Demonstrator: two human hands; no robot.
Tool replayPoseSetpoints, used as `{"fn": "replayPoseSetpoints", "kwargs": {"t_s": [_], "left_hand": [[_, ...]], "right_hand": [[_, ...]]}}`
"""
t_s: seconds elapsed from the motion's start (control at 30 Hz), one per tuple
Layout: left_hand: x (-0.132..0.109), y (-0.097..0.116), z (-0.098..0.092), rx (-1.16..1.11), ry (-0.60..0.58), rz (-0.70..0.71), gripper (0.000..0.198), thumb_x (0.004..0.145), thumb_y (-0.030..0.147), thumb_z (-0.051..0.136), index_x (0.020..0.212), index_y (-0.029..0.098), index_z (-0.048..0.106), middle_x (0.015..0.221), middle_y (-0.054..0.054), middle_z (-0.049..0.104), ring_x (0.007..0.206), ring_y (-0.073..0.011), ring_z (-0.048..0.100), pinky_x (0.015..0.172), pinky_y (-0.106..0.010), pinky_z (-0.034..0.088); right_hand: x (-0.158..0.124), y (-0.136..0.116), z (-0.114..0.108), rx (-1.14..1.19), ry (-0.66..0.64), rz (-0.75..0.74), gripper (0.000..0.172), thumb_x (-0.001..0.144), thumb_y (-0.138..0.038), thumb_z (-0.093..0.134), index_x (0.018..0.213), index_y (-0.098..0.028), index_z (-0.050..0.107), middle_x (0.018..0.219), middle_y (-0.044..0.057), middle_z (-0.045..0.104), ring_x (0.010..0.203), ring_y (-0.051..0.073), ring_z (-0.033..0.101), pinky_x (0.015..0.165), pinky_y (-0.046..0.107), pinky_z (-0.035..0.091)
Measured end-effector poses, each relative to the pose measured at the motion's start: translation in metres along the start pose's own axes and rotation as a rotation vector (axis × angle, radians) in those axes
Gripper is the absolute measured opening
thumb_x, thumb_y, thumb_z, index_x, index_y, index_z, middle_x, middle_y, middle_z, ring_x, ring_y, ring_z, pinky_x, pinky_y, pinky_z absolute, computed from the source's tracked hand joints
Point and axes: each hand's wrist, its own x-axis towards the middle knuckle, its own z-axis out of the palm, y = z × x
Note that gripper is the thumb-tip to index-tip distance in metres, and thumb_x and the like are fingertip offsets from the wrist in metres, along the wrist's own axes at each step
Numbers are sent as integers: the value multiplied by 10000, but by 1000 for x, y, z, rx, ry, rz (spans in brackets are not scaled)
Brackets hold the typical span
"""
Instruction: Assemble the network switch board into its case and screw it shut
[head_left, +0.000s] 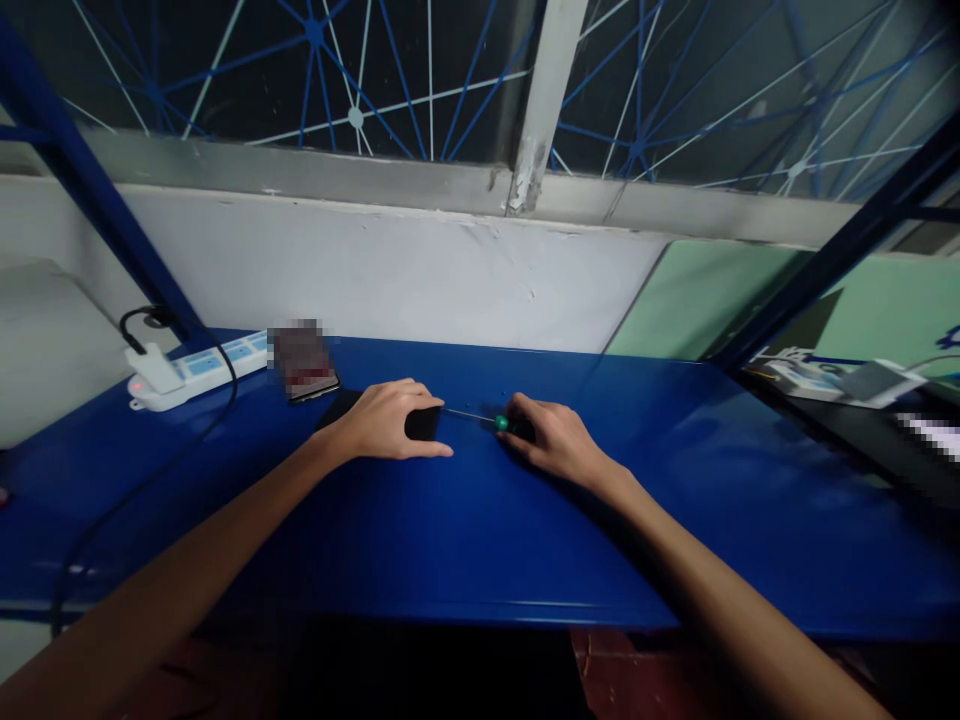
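My left hand [379,420] is closed around a flat black object [424,425] on the blue table; its exact kind I cannot make out. The thumb and fingers grip opposite edges of it, and part of it shows behind the wrist. In my right hand [553,436] is a screwdriver [501,424] with a green and black handle, mostly covered by the fingers. Its thin metal shaft points left, with the tip at the right edge of the black object, by my left fingertips. Whether the tip touches is too small to tell. A few tiny dark specks lie beyond the shaft.
A white power strip [206,368] with a plugged-in adapter stands at the back left. Its black cable [161,465] runs down the table's [465,540] left side. A dark blurred-out item [304,360] lies behind my left hand. White devices [862,385] sit far right.
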Motion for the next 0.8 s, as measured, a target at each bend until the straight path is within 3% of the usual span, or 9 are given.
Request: {"fn": "replayPoseSetpoints", "kwargs": {"t_s": [0.2, 0.33, 0.43, 0.8], "left_hand": [[3, -5, 9, -205, 139, -71, 393, 882, 514, 589, 1104, 219, 725, 1082, -86, 716, 920, -221, 681, 799, -348, 543], [5, -5, 10, -275, 268, -70, 237, 887, 390, 613, 920, 214, 768, 942, -59, 739, 830, -194, 685, 768, -332, 541], [6, -2, 8, -271, 324, -44, 237, 893, 357, 603, 815, 206, 769, 849, -55, 742, 784, -190, 678, 740, -335, 535], [7, 8, 6, -317, 407, -13, 159, 842, 321, 680, 810, 184, 752, 830, -51, 741, 748, -170, 678, 717, -306, 539]], "right_hand": [[0, -1, -5, 34, 54, 3, 158, 821, -257, 548, 971, -209, 547, 856, 64, 685, 678, 181, 578, 599, 276, 327], [-1, -4, -7, 53, 65, -37, 137, 808, -234, 546, 942, -202, 544, 830, 54, 669, 672, 171, 564, 601, 275, 330], [-1, -6, -9, 55, 83, -35, 135, 802, -231, 551, 935, -206, 542, 826, 42, 664, 646, 157, 540, 591, 270, 325], [-3, -6, -19, 98, 153, -40, 124, 782, -200, 561, 905, -203, 553, 807, 26, 664, 616, 134, 521, 572, 273, 327]]}}
